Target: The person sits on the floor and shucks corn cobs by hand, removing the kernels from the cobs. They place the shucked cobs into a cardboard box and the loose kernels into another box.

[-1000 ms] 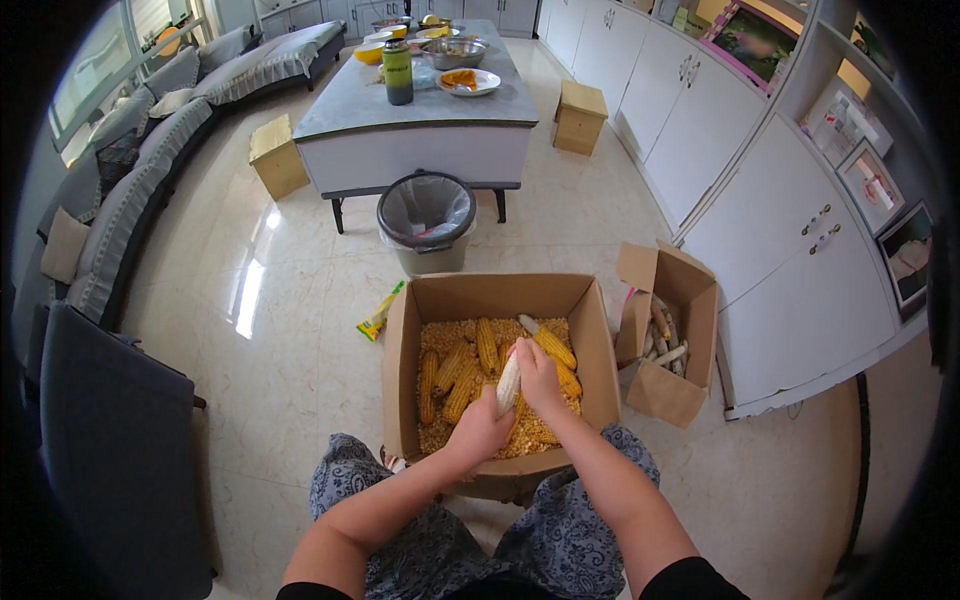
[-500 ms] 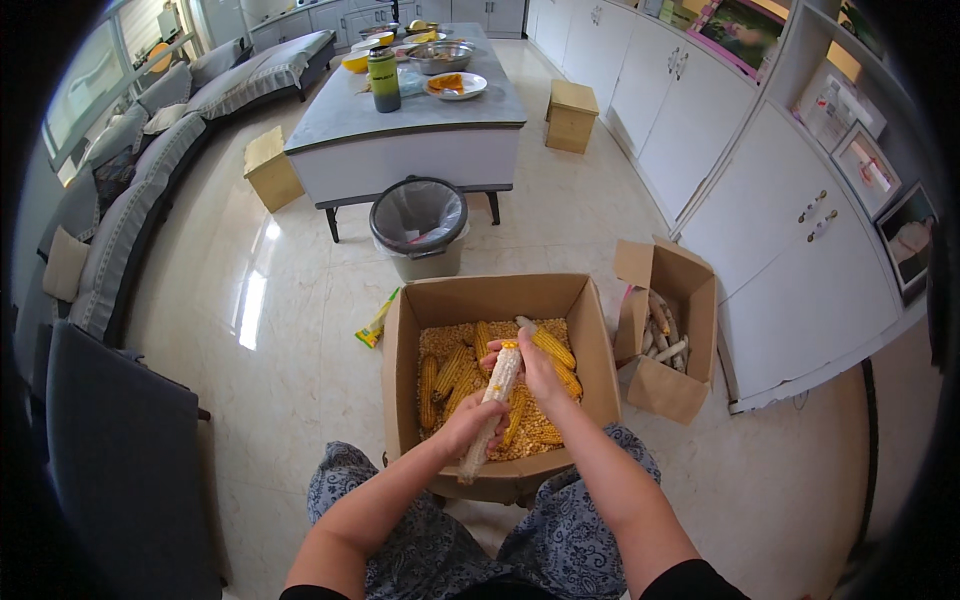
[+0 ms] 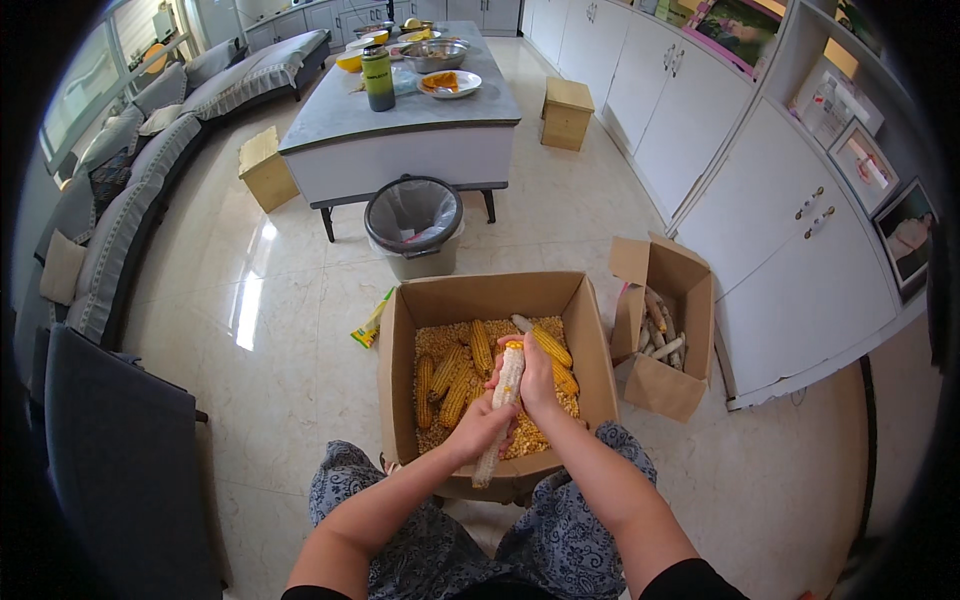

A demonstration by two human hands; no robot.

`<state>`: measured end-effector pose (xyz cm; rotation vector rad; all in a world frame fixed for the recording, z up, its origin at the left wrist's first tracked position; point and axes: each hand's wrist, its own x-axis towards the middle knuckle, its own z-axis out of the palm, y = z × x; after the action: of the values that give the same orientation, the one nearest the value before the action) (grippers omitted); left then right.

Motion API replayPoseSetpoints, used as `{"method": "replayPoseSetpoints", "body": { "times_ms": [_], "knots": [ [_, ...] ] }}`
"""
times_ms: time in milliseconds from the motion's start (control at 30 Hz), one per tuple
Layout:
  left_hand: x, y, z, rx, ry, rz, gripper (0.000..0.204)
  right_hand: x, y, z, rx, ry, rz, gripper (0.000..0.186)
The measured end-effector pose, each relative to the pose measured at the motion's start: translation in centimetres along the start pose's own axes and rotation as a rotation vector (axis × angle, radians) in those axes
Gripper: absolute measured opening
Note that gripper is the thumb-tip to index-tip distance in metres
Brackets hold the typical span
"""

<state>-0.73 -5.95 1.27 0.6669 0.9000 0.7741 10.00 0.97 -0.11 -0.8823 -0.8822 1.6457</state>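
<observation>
A nearly bare, pale corn cob [image 3: 508,377] slants over the large cardboard box [image 3: 399,372], with a few yellow kernels left around its upper end. My left hand [image 3: 478,430] is closed around its lower half, and the cob's bottom end sticks out below that hand. At the upper end my right hand [image 3: 538,380] presses against the cob, its fingers partly hidden behind it. Beneath both hands, several yellow ears of corn [image 3: 457,385] lie on a bed of loose kernels [image 3: 528,441] in the box.
Right of the large box, a smaller open carton [image 3: 689,287] holds several stripped cobs [image 3: 667,350]. A lined trash bin [image 3: 412,262] stands beyond the box, before a grey table [image 3: 330,120] with dishes. A yellow-green packet [image 3: 371,320] lies by the box's left side.
My right hand has shifted slightly on the cob's upper end, and the left still grips lower down. The view has moved a little. The cob stays at nearly the same slant.
</observation>
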Motion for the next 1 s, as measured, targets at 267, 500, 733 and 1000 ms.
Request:
{"method": "replayPoseSetpoints", "body": {
  "times_ms": [267,500,733,1000],
  "knots": [
    [-0.4,0.7,0.3,-0.004,0.081,-0.035,0.018,0.1,-1.2,0.7,-0.122,-0.004,0.083,0.041],
    [-0.3,0.3,-0.2,-0.052,0.002,-0.021,0.017,0.6,0.7,-0.5,-0.092,-0.085,0.053,0.032],
    [-0.6,0.9,0.1,-0.138,0.008,-0.040,0.015,0.3,0.2,0.0,0.025,-0.127,0.036,0.032],
    [-0.1,-0.3,0.1,0.101,0.065,0.058,0.018,0.3,0.8,-0.5,-0.055,-0.079,0.010,0.036]
  ]
}}
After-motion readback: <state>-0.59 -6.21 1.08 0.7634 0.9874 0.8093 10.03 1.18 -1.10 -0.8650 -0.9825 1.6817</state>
